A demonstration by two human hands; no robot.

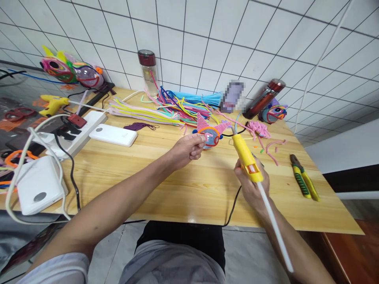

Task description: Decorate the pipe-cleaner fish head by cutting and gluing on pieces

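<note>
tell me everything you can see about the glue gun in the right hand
The glue gun has a yellow, plastic-looking body with a small opening towards the back and a greyish nozzle at the front. A long white glue stick juts from its rear, towards the person. The right hand grips it above the table, nozzle pointing away from the person. Its handle is mostly hidden.

Left fingers [196, 141] pinched, right fingers [238, 170] curled
</note>
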